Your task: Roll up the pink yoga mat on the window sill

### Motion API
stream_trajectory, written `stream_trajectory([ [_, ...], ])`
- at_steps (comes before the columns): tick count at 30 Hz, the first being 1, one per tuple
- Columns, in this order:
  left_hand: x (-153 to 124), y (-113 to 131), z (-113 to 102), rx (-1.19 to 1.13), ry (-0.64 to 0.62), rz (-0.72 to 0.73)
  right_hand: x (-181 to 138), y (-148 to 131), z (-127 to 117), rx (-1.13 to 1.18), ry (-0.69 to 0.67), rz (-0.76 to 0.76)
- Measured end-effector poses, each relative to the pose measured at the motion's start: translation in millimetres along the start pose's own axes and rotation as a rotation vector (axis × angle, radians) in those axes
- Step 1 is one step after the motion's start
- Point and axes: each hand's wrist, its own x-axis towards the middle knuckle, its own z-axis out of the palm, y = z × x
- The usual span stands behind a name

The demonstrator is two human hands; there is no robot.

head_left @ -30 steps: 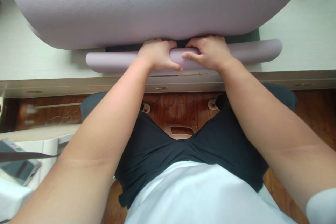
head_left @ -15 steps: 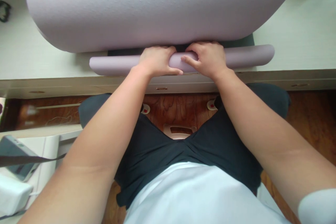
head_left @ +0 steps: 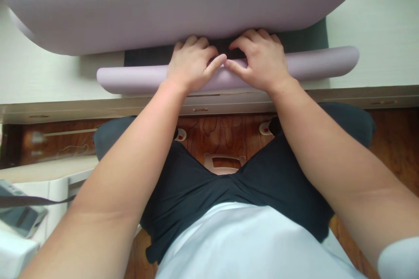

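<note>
A lilac padded bar (head_left: 321, 63) with rounded ends lies along the front edge of a white tabletop. My left hand (head_left: 191, 64) rests over its middle, with the fingers spread and bent down into the gap behind it. Beside it, my right hand (head_left: 263, 59) lies over the bar in the same way. The thumbs point inward and nearly meet above the bar. Behind my hands rises a large lilac panel (head_left: 183, 4) with rounded lower corners and a finely bumped surface. A dark flat sheet (head_left: 310, 37) shows in the gap. My fingertips are hidden there.
The white tabletop (head_left: 376, 43) reaches out on both sides, with a drawer front (head_left: 225, 107) below its edge. At the lower left a phone-like device (head_left: 24, 218) lies on a white surface, with a dark strap (head_left: 29, 201) across it. Below is a wooden floor (head_left: 222, 133).
My hands have slid forward over the bar, fingers reaching farther behind it and spreading. My left thumb has lifted from the bar's front and points toward the right thumb. The view has shifted slightly.
</note>
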Motion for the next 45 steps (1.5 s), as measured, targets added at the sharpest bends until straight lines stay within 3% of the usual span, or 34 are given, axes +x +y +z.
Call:
stream_trajectory([
  [7, 10, -6, 2, 0.01, -0.055, -0.062, 10, 8, 7, 0.076, 0.148, -0.061],
  [12, 14, -13, 8, -0.045, -0.037, -0.067, 19, 9, 14, 0.141, 0.174, -0.014],
  [16, 15, -12, 14, -0.103, 0.003, -0.194, 21, 9, 20, 0.205, 0.164, 0.061],
  [23, 8, -1, 18, -0.04, 0.06, -0.291, 9, 5, 23, 0.137, 0.142, 0.125],
  [35, 11, 0, 16, -0.009, 0.024, -0.341, 8, -2, 18, 0.151, 0.109, 0.206],
  [41, 26, -7, 14, -0.05, -0.01, -0.352, 22, 3, 17, 0.209, 0.08, 0.226],
  [45, 24, -6, 12, -0.042, 0.04, -0.367, 27, 3, 15, 0.206, 0.11, 0.246],
])
